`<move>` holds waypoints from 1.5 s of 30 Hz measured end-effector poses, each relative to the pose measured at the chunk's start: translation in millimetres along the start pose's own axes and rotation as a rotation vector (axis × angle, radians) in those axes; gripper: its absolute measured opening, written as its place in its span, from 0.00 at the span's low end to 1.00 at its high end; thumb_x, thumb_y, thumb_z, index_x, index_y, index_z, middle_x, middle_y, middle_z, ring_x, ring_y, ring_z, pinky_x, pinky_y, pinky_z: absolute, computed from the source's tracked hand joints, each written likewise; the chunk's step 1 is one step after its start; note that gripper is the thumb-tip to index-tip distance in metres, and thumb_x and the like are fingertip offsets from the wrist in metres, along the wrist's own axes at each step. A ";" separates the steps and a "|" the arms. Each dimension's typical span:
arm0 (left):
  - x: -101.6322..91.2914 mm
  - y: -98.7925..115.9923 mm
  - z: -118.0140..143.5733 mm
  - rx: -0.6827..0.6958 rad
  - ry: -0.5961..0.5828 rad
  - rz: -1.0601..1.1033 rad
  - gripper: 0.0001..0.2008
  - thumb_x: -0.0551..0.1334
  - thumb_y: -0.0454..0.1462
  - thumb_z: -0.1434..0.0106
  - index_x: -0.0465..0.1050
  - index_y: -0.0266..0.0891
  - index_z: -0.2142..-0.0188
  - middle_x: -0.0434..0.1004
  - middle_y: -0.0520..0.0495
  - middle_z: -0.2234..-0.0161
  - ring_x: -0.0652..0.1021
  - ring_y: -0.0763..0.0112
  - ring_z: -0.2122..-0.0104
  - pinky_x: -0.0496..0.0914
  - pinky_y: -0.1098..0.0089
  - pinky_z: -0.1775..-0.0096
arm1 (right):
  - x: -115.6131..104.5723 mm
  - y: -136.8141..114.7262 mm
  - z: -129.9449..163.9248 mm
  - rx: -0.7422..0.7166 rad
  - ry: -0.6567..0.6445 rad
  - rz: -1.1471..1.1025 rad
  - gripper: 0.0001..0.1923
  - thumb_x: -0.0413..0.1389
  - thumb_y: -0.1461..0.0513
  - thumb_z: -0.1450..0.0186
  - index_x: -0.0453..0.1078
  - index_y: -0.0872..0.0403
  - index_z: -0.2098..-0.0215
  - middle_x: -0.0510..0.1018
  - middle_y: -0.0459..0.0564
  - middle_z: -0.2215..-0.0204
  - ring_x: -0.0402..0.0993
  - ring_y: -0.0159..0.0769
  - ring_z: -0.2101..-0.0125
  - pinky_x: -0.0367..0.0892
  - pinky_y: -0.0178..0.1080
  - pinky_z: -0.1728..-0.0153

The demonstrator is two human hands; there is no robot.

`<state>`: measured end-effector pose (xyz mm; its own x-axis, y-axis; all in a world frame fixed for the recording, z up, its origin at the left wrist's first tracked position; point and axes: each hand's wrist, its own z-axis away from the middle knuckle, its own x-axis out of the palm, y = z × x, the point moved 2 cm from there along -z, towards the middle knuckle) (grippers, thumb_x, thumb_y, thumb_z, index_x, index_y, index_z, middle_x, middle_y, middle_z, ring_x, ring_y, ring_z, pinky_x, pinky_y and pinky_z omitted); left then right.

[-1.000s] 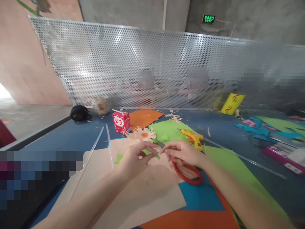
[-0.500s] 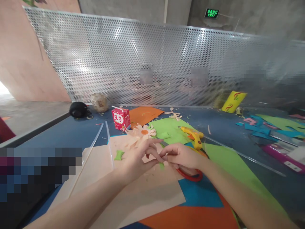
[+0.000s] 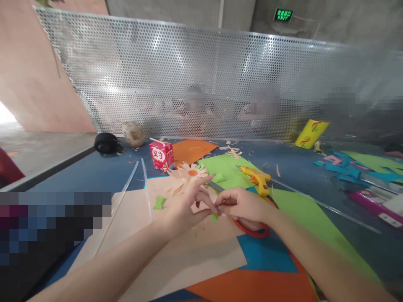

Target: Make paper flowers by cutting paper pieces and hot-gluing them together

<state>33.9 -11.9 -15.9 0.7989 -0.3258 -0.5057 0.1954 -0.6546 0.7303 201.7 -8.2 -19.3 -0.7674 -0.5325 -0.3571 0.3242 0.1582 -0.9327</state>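
- my right hand (image 3: 241, 204) is clamped on the red scissors (image 3: 252, 228)
- left hand (image 3: 185, 205) pinches a green paper scrap (image 3: 214, 217), mid-worktop (image 3: 94, 176)

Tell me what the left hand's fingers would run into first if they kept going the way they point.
The left hand points away and slightly right, its fingertips almost above the paper flower. Going on, they would probably meet the green paper sheet and the small green scrap on it. Depth is hard to judge.

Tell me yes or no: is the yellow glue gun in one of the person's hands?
No: the yellow glue gun lies on the green paper, beyond the right hand, which holds red-handled scissors.
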 end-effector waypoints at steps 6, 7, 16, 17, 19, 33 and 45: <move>1.5 1.7 -0.4 0.042 -0.048 0.047 0.33 0.57 0.29 0.44 0.44 0.40 0.42 0.78 0.50 0.74 0.75 0.70 0.67 0.63 0.65 0.56 | 0.6 3.1 1.0 -0.029 -0.052 0.012 0.05 0.52 0.66 0.44 0.70 0.55 0.72 0.74 0.45 0.74 0.69 0.30 0.71 0.62 0.32 0.70; 1.8 1.1 -0.3 0.037 -0.055 0.051 0.33 0.57 0.30 0.44 0.45 0.40 0.42 0.78 0.50 0.74 0.75 0.70 0.67 0.64 0.65 0.57 | 0.5 3.7 1.3 -0.031 -0.053 0.018 0.05 0.52 0.66 0.44 0.70 0.55 0.71 0.74 0.45 0.74 0.69 0.30 0.71 0.62 0.32 0.70; 1.0 -0.3 0.6 -0.012 -0.059 -0.001 0.34 0.55 0.27 0.46 0.44 0.41 0.42 0.77 0.52 0.73 0.73 0.71 0.68 0.63 0.68 0.61 | 0.5 2.3 2.2 -0.052 -0.063 0.014 0.07 0.50 0.69 0.44 0.68 0.55 0.70 0.72 0.43 0.75 0.68 0.28 0.73 0.60 0.30 0.72; 0.8 -0.6 0.5 -0.013 -0.057 -0.012 0.34 0.55 0.26 0.47 0.44 0.41 0.42 0.77 0.52 0.73 0.73 0.71 0.69 0.63 0.69 0.62 | 0.8 1.8 2.4 -0.050 -0.064 0.004 0.07 0.50 0.69 0.44 0.68 0.55 0.70 0.72 0.43 0.75 0.68 0.28 0.73 0.60 0.30 0.72; 0.4 -1.4 0.2 -0.012 -0.053 -0.025 0.35 0.54 0.25 0.47 0.43 0.42 0.42 0.76 0.52 0.72 0.72 0.72 0.69 0.62 0.69 0.63 | 0.9 1.8 2.7 -0.043 -0.062 -0.005 0.07 0.50 0.70 0.44 0.68 0.55 0.70 0.72 0.43 0.75 0.68 0.28 0.73 0.61 0.30 0.72; -7.2 -14.0 -2.4 0.002 0.108 -0.220 0.32 0.56 0.29 0.45 0.46 0.45 0.43 0.75 0.51 0.67 0.73 0.71 0.67 0.64 0.69 0.65 | -5.1 3.8 1.1 -0.062 0.053 0.060 0.03 0.51 0.65 0.41 0.66 0.54 0.69 0.69 0.42 0.77 0.66 0.26 0.77 0.59 0.29 0.77; -26.7 -36.5 -8.7 -0.500 0.139 -0.616 0.33 0.59 0.47 0.48 0.51 0.44 0.45 0.74 0.48 0.56 0.66 0.55 0.50 0.54 0.53 0.51 | -27.4 6.3 -0.4 -0.154 0.363 0.099 0.03 0.49 0.64 0.40 0.60 0.54 0.73 0.66 0.41 0.81 0.64 0.26 0.80 0.58 0.30 0.79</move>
<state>10.5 26.7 -25.1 0.5218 0.1033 -0.8468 0.8291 -0.2953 0.4748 224.5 7.8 -15.4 -0.8910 -0.1850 -0.4147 0.3408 0.3310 -0.8799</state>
